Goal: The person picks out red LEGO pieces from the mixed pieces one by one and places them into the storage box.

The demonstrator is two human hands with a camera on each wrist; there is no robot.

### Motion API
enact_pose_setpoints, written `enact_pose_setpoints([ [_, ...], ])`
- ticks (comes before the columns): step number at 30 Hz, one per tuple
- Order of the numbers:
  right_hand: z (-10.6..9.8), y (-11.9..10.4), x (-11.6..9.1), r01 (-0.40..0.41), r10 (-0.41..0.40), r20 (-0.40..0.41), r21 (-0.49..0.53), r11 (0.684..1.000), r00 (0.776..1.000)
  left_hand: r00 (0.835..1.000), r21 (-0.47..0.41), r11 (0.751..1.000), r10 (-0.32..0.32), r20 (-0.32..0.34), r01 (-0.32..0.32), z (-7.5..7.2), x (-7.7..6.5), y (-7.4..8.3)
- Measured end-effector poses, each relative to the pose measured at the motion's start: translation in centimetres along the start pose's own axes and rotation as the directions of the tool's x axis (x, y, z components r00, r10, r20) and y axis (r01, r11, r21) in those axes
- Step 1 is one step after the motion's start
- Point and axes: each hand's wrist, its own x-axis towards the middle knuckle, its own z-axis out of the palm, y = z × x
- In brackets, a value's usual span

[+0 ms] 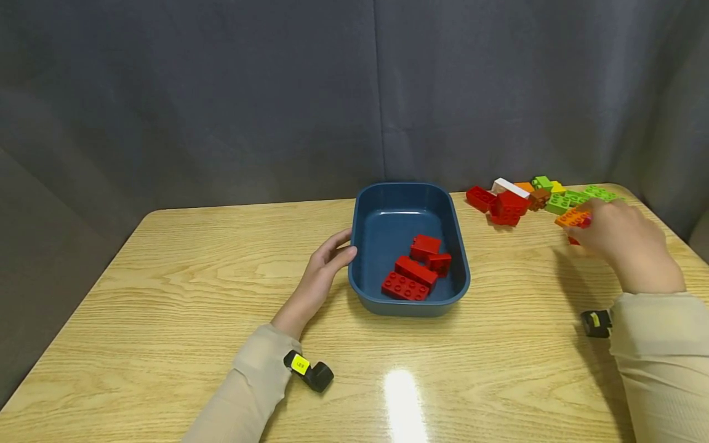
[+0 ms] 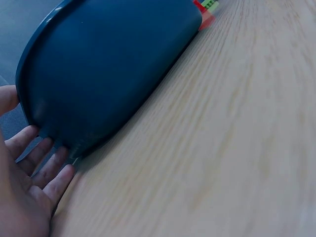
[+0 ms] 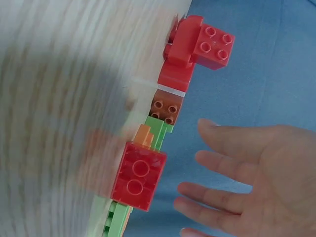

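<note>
A blue plastic bin [image 1: 410,309] with several red toy bricks [image 1: 415,271] inside stands mid-table in the head view. My left hand [image 1: 316,274] rests on its left side, fingers extended. In the left wrist view, the fingertips touch the outer wall of the bin [image 2: 108,64]. At the far right, my right hand [image 1: 626,240] hovers by an orange brick [image 1: 567,218] and partly hides a red brick [image 1: 573,241]. The right wrist view shows the fingers spread and apart from a red brick [image 3: 138,175], gripping nothing.
Right of the bin, more red bricks [image 1: 506,208], a white brick [image 1: 511,188], a brown brick [image 1: 539,199] and green bricks [image 1: 559,202] lie heaped along the back edge of the wooden table [image 1: 221,277]. A dark curtain [image 1: 266,104] hangs behind.
</note>
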Motion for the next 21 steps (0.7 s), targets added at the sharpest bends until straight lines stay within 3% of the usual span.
enact_pose_setpoints([
  [14,0.25,0.86,0.11,-0.026,0.024,0.131,0.008,1.000,0.991,1.000,-0.002,1.000,0.006,0.003,-0.006,0.09,0.01,0.03],
  [21,0.35,0.76,-0.01,-0.035,0.035,0.115,0.001,0.999,0.993,1.000,0.001,1.000,0.000,-0.003,0.000,0.03,0.01,0.00],
])
